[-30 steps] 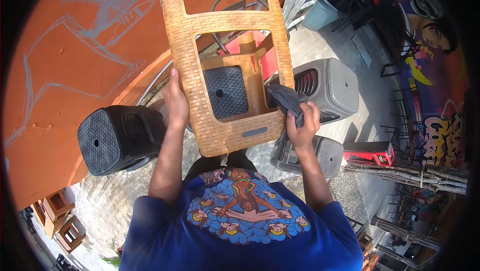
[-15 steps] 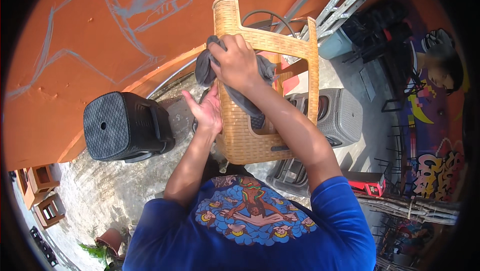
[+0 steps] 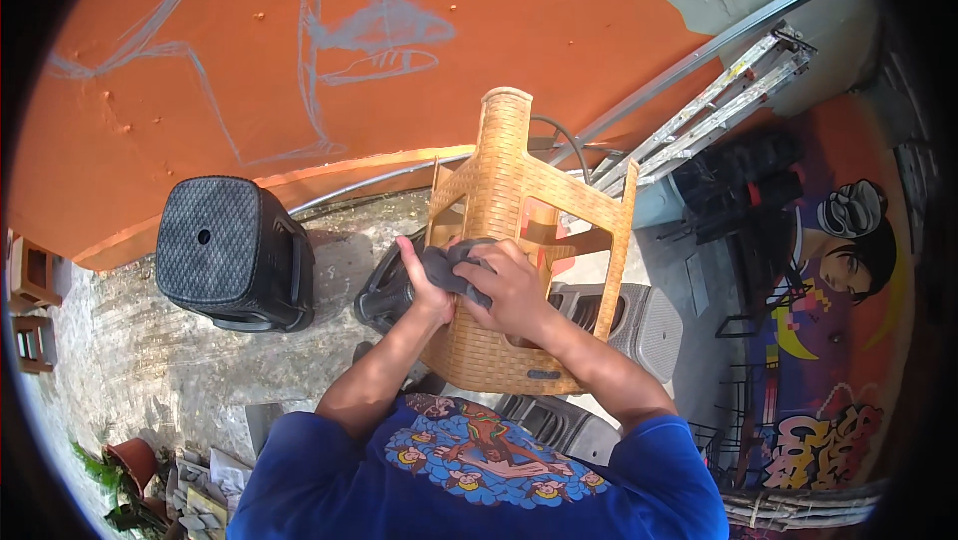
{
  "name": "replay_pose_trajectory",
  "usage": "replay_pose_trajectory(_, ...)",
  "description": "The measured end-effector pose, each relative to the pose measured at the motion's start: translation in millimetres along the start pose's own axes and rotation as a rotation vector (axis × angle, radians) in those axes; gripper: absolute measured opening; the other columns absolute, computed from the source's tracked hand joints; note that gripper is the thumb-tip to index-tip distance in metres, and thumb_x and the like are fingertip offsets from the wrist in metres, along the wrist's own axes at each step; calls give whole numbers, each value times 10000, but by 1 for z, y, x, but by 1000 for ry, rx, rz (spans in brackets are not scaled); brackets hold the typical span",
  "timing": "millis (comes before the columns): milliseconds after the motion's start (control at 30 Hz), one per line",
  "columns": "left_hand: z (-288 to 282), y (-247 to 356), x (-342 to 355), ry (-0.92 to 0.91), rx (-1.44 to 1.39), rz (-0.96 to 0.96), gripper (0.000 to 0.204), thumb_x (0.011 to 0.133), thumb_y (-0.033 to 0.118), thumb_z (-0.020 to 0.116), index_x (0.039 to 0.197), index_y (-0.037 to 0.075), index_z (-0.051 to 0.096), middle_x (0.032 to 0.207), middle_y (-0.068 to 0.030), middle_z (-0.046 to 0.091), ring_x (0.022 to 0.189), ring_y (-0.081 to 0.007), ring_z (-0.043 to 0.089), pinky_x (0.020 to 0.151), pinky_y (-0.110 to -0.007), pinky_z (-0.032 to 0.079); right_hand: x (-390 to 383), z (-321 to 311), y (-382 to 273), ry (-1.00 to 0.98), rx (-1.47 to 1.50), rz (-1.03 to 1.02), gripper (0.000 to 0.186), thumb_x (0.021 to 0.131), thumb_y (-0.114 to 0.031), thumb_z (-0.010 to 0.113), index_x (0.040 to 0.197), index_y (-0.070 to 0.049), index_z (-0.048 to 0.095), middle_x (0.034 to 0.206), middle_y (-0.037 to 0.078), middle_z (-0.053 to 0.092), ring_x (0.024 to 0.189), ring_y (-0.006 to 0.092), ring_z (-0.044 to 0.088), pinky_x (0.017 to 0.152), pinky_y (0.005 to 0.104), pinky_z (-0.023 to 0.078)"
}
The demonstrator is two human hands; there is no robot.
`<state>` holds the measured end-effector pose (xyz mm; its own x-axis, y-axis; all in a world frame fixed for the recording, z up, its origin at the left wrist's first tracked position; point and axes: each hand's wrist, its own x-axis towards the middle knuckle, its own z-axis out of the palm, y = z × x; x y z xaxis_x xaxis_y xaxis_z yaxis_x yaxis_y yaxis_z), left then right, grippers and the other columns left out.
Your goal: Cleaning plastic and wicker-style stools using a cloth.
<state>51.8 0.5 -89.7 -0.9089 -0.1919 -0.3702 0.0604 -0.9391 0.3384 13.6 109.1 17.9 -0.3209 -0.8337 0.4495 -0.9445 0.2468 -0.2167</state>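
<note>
A tan woven-pattern plastic stool [image 3: 527, 171] is tilted with its legs upward, held in front of me. My left hand [image 3: 429, 290] supports it at the near left corner, thumb raised and the other fingers mostly hidden round the leg. My right hand [image 3: 514, 295] grips a dark grey cloth [image 3: 449, 270] and presses it on that same leg, close beside my left hand. The cloth covers part of both the leg and my left hand's grip.
Dark stools [image 3: 210, 241] stand at left and behind my hands; grey stools [image 3: 649, 330] sit at right. Beyond are an orange wall [image 3: 249, 21], a leaning ladder [image 3: 728, 91] and dark stacked items [image 3: 738, 191]. A potted plant [image 3: 135, 460] and rubble lie at lower left.
The stool has turned and dropped lower in view, bringing a leg between my hands. My right hand and cloth moved from the right edge across onto that leg, then downward.
</note>
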Motion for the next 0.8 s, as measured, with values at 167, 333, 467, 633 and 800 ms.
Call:
replay_pose_trajectory(167, 8, -9, 7, -241, -17, 162, 955, 897, 775, 386, 1346, -60, 497, 1232, -143, 634, 1142, -192, 598, 983, -343, 483, 42, -15, 65, 154, -294, 184, 485, 604, -96, 812, 1073, -100, 690, 1067, 135, 615, 983, 346, 597, 841, 421, 523)
replay_pose_trajectory(333, 7, 3, -4, -198, 358, 252, 388, 951, 116, 670, 1286, -48, 561, 1135, -104, 685, 969, -117, 657, 848, -245, 529, 14, -50, 165, 176, -617, 629, 395, 723, -155, 762, 1109, -122, 685, 1122, 134, 605, 1063, 355, 578, 824, 458, 536)
replay_pose_trajectory(467, 20, -8, -5, -194, 397, 208, 366, 920, 65, 701, 1246, -46, 579, 1089, -86, 694, 934, -99, 653, 822, -246, 530, -40, -80, 189, 399, -707, 819, 365, 721, -152, 746, 1080, -107, 694, 1026, 155, 631, 965, 369, 619, 815, 467, 535)
replay_pose_trajectory(633, 20, -18, -1, -222, 400, 138, 376, 929, 91, 700, 1257, -38, 569, 1098, -73, 689, 925, -91, 646, 816, -239, 521, 21, -5, 122, 555, -94, 513, 311, 768, -144, 731, 1045, -11, 686, 930, 193, 683, 832, 356, 671, 773, 386, 528)
replay_pose_trajectory(800, 11, -6, -3, -180, 327, 202, 403, 942, 117, 684, 1294, -32, 556, 1094, -64, 691, 909, -91, 650, 812, -244, 525, 34, -18, 117, 330, -302, 296, 358, 725, -130, 757, 1072, -92, 679, 1041, 166, 644, 984, 346, 634, 844, 416, 530)
